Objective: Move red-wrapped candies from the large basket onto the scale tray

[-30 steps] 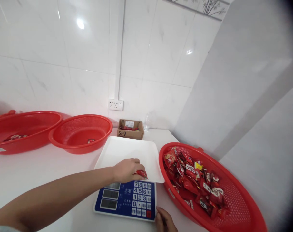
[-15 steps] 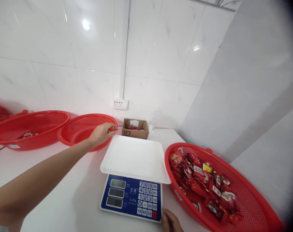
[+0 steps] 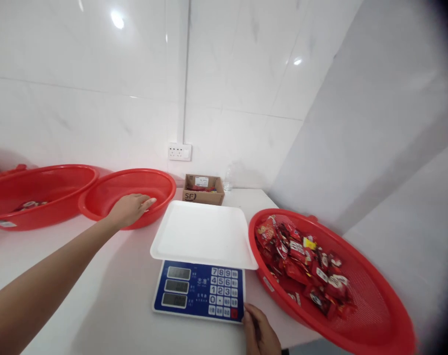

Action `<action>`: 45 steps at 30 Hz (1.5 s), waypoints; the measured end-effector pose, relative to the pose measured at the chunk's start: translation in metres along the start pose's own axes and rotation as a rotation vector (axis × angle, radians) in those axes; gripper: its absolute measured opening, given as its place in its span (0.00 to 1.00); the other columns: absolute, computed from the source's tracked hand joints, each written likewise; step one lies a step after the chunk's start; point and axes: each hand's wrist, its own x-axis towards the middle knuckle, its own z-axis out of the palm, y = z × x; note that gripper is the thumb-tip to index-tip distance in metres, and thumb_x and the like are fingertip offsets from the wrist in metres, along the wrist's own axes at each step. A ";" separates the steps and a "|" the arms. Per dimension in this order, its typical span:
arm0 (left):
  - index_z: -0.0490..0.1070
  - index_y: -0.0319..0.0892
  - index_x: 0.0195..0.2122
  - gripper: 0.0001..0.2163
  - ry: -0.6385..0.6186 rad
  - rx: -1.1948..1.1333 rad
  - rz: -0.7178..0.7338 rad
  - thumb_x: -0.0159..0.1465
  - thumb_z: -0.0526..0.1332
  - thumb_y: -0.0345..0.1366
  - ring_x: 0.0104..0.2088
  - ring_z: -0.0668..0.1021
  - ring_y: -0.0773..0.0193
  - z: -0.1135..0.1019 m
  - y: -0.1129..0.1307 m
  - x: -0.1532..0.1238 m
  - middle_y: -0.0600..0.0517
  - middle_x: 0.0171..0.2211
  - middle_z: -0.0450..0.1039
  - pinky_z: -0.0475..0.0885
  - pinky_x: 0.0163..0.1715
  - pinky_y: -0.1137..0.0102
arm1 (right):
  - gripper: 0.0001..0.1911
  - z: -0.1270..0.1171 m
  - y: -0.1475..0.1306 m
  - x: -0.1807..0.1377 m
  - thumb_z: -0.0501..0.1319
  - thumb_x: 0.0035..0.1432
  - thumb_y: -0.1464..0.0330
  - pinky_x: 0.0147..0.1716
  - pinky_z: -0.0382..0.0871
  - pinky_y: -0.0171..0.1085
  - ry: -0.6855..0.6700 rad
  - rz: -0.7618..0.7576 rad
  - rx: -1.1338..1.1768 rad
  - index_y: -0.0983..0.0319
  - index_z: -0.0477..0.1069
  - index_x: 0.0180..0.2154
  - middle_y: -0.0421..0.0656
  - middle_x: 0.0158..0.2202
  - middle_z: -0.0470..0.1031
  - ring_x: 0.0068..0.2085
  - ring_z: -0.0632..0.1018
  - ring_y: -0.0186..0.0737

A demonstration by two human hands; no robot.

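My left hand (image 3: pixel 129 209) reaches over the near rim of the middle red basket (image 3: pixel 150 178), fingers stretched out and nothing visible in them. My right hand (image 3: pixel 259 333) rests at the near right corner of the blue scale (image 3: pixel 199 292), fingers curled, with only part of it in view. The scale's white tray (image 3: pixel 203 230) carries nothing. To the right, a big red basket (image 3: pixel 371 315) holds several red snack packets (image 3: pixel 305 268).
A larger red basin (image 3: pixel 42 185) with a few packets stands at far left. A small cardboard box (image 3: pixel 203 190) and a clear bottle (image 3: pixel 228 178) sit against the tiled wall below a socket (image 3: pixel 180 151). A white wall closes the right side.
My left hand carried a red packet from the scale's tray to the middle basket; now its fingers are spread and the packet is out of them. My right hand has stayed by the scale.
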 end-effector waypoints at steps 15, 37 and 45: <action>0.74 0.39 0.43 0.19 0.465 -0.420 -0.112 0.65 0.47 0.44 0.44 0.78 0.52 0.072 0.038 -0.090 0.43 0.41 0.78 0.71 0.44 0.60 | 0.12 -0.079 -0.059 0.037 0.52 0.63 0.64 0.30 0.74 0.37 -0.124 -0.343 -0.277 0.59 0.73 0.37 0.44 0.29 0.78 0.29 0.78 0.39; 0.69 0.40 0.45 0.14 0.453 -0.521 0.027 0.66 0.47 0.39 0.46 0.75 0.50 0.099 0.015 -0.099 0.41 0.43 0.73 0.70 0.46 0.57 | 0.18 -0.079 -0.023 0.228 0.59 0.63 0.63 0.48 0.70 0.50 -0.777 0.111 -0.802 0.61 0.66 0.53 0.48 0.55 0.68 0.50 0.73 0.46; 0.69 0.41 0.44 0.14 0.422 -0.627 0.006 0.67 0.47 0.39 0.46 0.74 0.54 0.091 0.024 -0.099 0.44 0.43 0.73 0.69 0.48 0.60 | 0.13 -0.115 -0.051 0.186 0.58 0.63 0.63 0.41 0.74 0.43 -1.116 0.249 -0.870 0.63 0.70 0.46 0.44 0.46 0.74 0.42 0.77 0.41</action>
